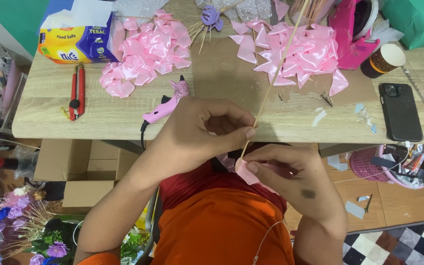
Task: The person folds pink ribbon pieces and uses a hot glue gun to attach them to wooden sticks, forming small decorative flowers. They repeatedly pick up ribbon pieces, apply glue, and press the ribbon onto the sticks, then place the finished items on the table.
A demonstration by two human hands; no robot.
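Pinching a thin wooden stick (271, 83) between thumb and fingertips, the left hand (199, 135) sits just past the near edge of the table (50, 118), fingers curled in tight around the lower part of the stick. From there the stick runs up and away at a slant, crossing over the right pile of petals (305, 51).

Right below it, the right hand (290, 172) has a small pink ribbon petal (245, 172) squeezed between thumb and fingers, pressed right up against the bottom end of the stick. So both hands are closed on something, held close together over the lap, with the two thumbs nearly touching.

On the table there's a pink glue gun (165, 105) lying just beyond the left hand, and a red cutter (77, 93) further left. Another heap of pink petals (145, 51) sits at the back left next to a yellow tissue pack (72, 41). Over on the right are a black phone (400, 112) lying flat and a paper cup (384, 60). Down on the floor at left you can see a cardboard box (87, 172) and some purple flowers (6, 221) on sticks.
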